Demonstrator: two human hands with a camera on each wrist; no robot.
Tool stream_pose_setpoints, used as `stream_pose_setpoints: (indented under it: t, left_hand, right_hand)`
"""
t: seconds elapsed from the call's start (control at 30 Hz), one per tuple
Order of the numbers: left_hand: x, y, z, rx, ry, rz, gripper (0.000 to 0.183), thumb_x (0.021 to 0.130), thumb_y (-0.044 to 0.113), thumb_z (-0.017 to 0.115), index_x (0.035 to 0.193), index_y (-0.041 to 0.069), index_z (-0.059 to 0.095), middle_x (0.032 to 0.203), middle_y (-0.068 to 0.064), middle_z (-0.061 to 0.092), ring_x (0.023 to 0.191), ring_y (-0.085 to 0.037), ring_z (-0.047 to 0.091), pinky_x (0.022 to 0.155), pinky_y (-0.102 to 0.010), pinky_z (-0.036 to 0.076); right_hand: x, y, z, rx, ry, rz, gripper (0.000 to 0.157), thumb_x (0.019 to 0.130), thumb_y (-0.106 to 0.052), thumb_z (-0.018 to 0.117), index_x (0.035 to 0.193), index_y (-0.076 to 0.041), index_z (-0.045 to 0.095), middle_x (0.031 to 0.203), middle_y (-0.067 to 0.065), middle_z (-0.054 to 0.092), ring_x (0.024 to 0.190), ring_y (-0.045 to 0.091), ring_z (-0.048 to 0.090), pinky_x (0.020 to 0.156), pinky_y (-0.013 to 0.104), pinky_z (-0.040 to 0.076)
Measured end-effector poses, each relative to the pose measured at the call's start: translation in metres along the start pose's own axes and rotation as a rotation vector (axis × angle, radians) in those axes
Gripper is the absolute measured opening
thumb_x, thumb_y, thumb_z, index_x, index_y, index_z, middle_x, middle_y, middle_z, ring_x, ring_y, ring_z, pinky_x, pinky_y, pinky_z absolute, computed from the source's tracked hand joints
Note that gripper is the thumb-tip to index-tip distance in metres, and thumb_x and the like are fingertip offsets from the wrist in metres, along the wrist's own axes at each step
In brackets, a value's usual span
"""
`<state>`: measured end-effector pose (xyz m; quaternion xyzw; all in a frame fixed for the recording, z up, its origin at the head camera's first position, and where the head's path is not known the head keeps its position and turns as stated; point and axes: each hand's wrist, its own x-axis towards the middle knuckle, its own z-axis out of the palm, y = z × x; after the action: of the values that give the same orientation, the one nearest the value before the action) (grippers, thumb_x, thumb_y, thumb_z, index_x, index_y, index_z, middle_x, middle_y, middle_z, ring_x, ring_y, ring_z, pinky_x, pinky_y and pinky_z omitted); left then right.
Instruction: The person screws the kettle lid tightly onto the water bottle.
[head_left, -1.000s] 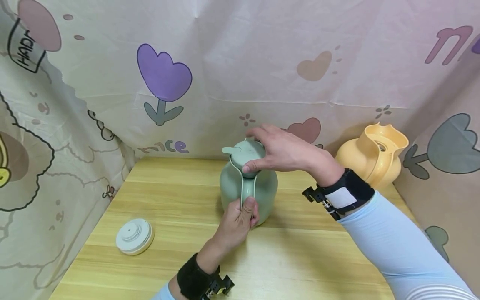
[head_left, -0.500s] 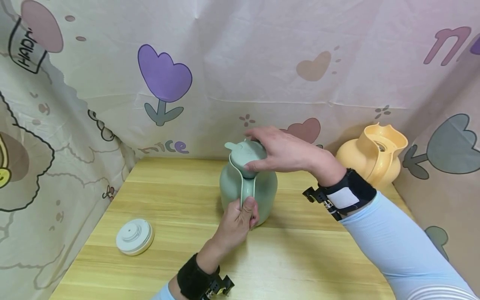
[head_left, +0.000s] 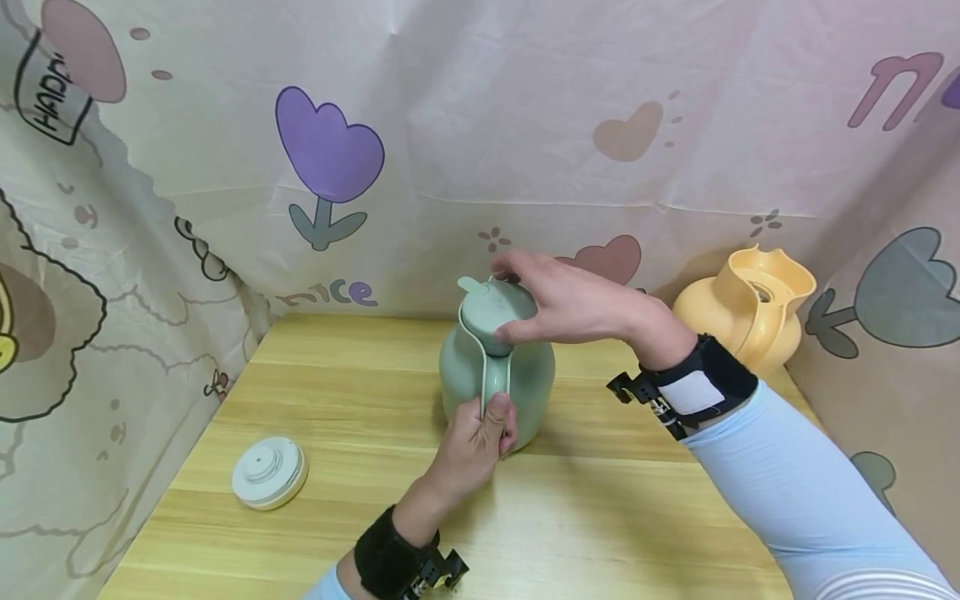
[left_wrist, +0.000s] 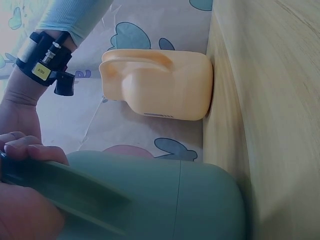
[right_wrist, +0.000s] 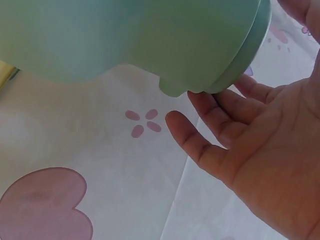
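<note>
A sage-green thermos jug point(head_left: 534, 383) stands upright on the wooden table, its handle facing the person. My left hand point(head_left: 468, 450) grips that handle, thumb lying along its top. Over the jug's mouth sits a round green lid point(head_left: 487, 310) with a small tab pointing up and to the left. My right hand point(head_left: 573, 300) holds the lid by its edge, thumb on the near side and fingers round the far side. From the right wrist view, several fingertips point(right_wrist: 197, 97) meet the underside of the lid's rim point(right_wrist: 245, 57) near the spout.
An orange-yellow jug point(head_left: 738, 325) without a lid stands at the back right, near the printed cloth wall point(head_left: 487, 125). A white round lid point(head_left: 268, 473) lies on the table point(head_left: 360, 375) at the left, its stepped side facing up.
The lid has turned clockwise under my right hand, its tab swinging from the left toward the back. My left hand and the jug have stayed in place.
</note>
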<state>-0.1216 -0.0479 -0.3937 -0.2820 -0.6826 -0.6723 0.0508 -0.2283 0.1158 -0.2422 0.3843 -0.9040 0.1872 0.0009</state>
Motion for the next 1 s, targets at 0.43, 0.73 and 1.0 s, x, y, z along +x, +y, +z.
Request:
stream_pose_setpoints:
  t: [0.43,0.73,1.0]
  left_hand:
    - [-0.0004,0.0002,-0.0005,0.011,0.002,-0.005,0.042,0.108,0.02,0.028,0.072,0.006,0.045,0.058,-0.008,0.044,0.05,-0.012,0.042,0.046,-0.023,0.038]
    - [-0.0008,-0.0006,-0.0008,0.015,-0.004,-0.017,0.042,0.108,0.021,0.028,0.072,0.007,0.045,0.058,-0.008,0.044,0.05,-0.012,0.042,0.046,-0.023,0.038]
    - [-0.0009,-0.0004,-0.0012,0.02,0.002,-0.015,0.042,0.108,0.021,0.028,0.072,0.007,0.045,0.058,-0.008,0.044,0.05,-0.012,0.042,0.046,-0.024,0.038]
  right_hand:
    - [0.003,-0.0008,0.0034,-0.074,0.031,0.117,0.093,0.064,-0.084,0.06,0.13,-0.02,0.045,0.116,-0.003,0.052,0.101,0.013,0.051,0.083,0.036,0.047]
    - [-0.0012,-0.0014,-0.0026,-0.014,-0.016,0.042,0.074,0.076,-0.058,0.072,0.133,-0.02,0.042,0.124,-0.004,0.053,0.107,0.01,0.05,0.09,0.033,0.045]
    - [-0.0005,-0.0026,-0.0015,-0.066,0.015,0.099,0.083,0.07,-0.074,0.067,0.128,-0.019,0.045,0.112,-0.001,0.054,0.1,0.014,0.051,0.081,0.035,0.047]
